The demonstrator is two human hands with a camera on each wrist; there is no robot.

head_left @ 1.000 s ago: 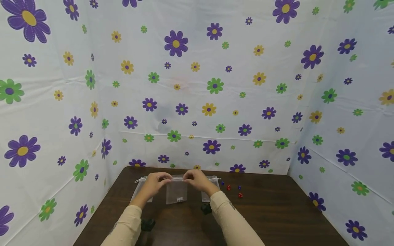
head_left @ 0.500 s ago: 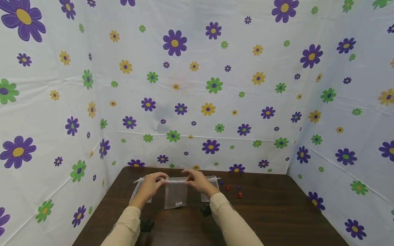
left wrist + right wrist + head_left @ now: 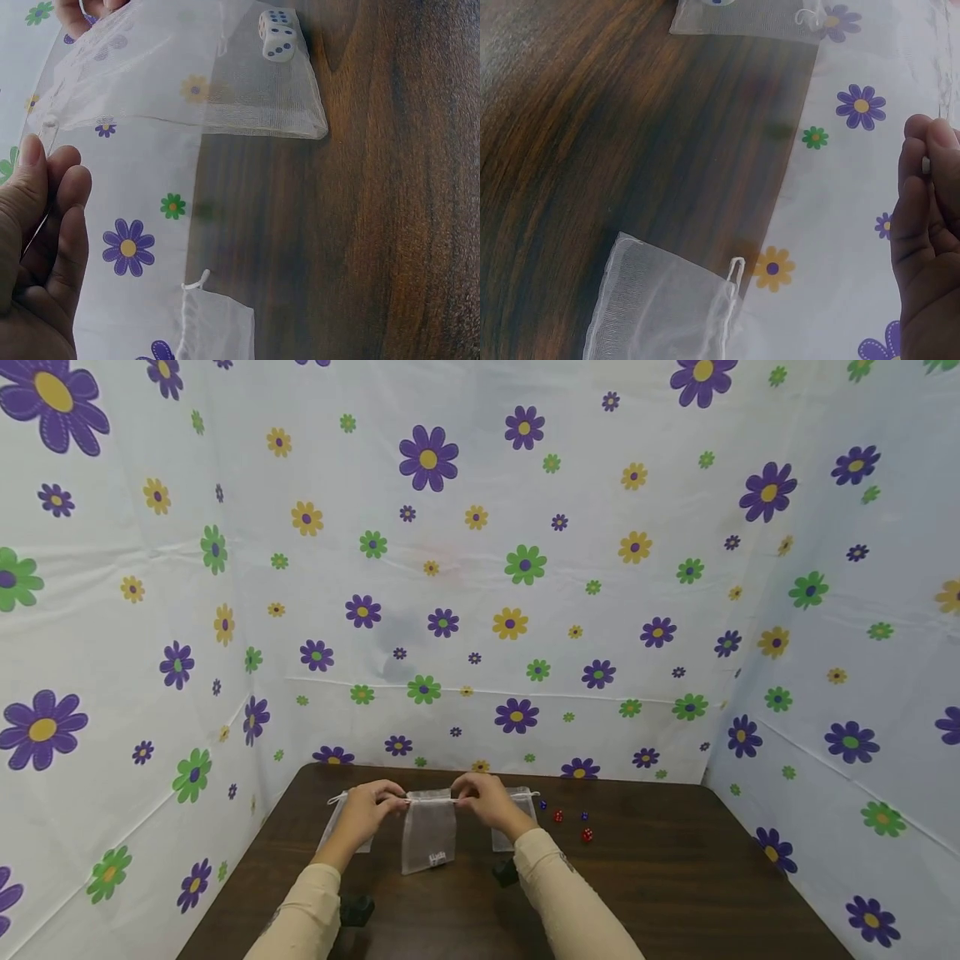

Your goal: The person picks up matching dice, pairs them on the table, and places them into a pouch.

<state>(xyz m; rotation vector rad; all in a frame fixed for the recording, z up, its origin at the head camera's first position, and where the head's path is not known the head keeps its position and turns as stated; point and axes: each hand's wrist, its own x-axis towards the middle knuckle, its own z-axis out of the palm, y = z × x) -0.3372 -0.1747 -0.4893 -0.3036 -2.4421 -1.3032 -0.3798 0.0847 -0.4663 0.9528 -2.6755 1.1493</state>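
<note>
And here are both arms stretching forward from the near side, angling in toward each other, tan sleeves (image 3: pixel 306 906) drawn back from the wrists! The left hand (image 3: pixel 367 810) bends inward at the top of the middle mesh bag (image 3: pixel 426 831), thumb and index finger closed in a pinch on the white drawstring (image 3: pixel 432 800), the other fingers curling loosely underneath. Across from it, the right hand (image 3: pixel 483 800) mirrors that pose: thumb meeting fingertips, a bit of the white cord nipped between them (just a small pale end in the right wrist view).

The bag sits between the two hands, its mouth gathered along the cord and its body hanging down toward the viewer; whether its lower edge touches the tabletop (image 3: pixel 675 868), I can't tell. In its bottom, at least two white dice (image 3: pixel 277 36) with blue pips lie side by side!

Out on the flanks, a left-hand mesh bag (image 3: pixel 217 324) and a right-hand mesh bag (image 3: pixel 660 307) lie flat, one past each hand. Farther right, near that second bag, two red dice (image 3: pixel 587 835) and two blue dice (image 3: pixel 584 816) lie scattered on the wood.
</note>
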